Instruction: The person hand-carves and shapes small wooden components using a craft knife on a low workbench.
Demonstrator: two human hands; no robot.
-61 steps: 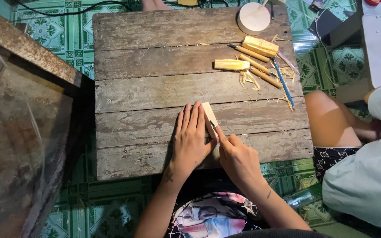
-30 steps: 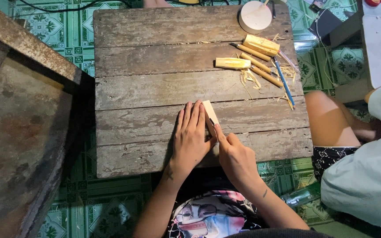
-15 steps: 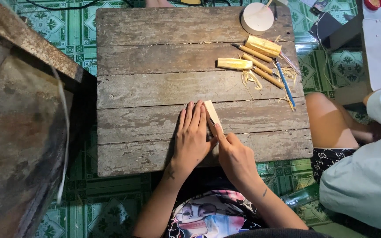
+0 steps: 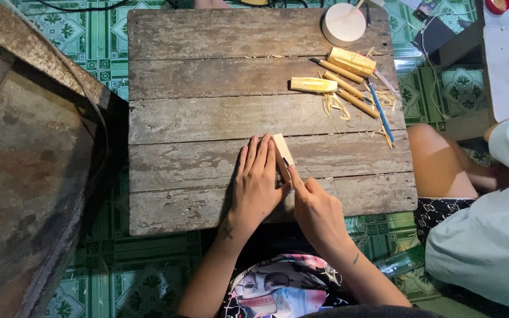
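On a plank table (image 4: 207, 76), left hand (image 4: 255, 182) flat at six o'clock, pressing a wooden block (image 4: 280, 148); right hand (image 4: 316, 209) just right of it, touching. Bamboo pieces (image 4: 337, 76), shavings (image 4: 336, 106) and a pencil (image 4: 380, 112) at one o'clock; round disc (image 4: 343, 23) behind them. Another person (image 4: 484, 235) seated at four o'clock.

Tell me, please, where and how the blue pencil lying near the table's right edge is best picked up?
Probably pinch the blue pencil at its bare lower half, coming from above. It lies flat on the table; wooden-handled tools crowd its upper end, while only thin shavings lie near the lower part.
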